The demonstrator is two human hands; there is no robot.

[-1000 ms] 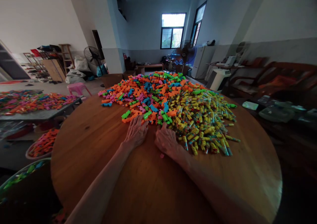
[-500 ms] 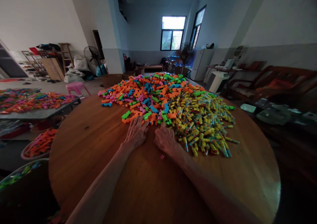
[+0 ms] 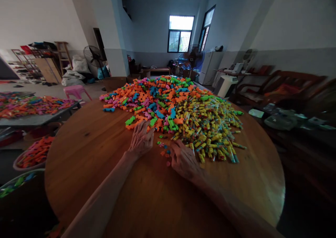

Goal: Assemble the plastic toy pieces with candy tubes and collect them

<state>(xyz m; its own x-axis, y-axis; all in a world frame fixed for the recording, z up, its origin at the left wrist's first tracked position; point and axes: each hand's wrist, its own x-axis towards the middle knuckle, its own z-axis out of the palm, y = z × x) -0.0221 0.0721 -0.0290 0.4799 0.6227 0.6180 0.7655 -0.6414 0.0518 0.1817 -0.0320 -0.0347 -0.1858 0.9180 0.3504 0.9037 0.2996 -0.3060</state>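
Observation:
On the round wooden table (image 3: pixel 86 154), a heap of small plastic toy pieces (image 3: pixel 149 94) in orange, pink, green and blue lies at the far side. Against its right side spreads a pile of yellow-wrapped clear tubes (image 3: pixel 210 126). My left hand (image 3: pixel 141 138) rests at the near edge of the coloured heap, its bent fingers apart and touching orange pieces. Lower and to the right, my right hand (image 3: pixel 185 160) lies palm down with curved fingers, open, beside a scatter of tiny coloured bits (image 3: pixel 164 147). Its palm side is hidden.
Left of the table stand another table piled with coloured pieces (image 3: pixel 39 106), a tub of orange pieces (image 3: pixel 34 152) and a bin with green ones (image 3: pixel 18 185). A pink stool (image 3: pixel 76 90) is behind. Boxes and containers (image 3: pixel 280 119) sit at the right.
My right hand has drawn back towards me from the heap's edge, and tiny coloured bits now lie beside its fingers. My left hand stays at the heap, fingers more bent. The view shifted slightly.

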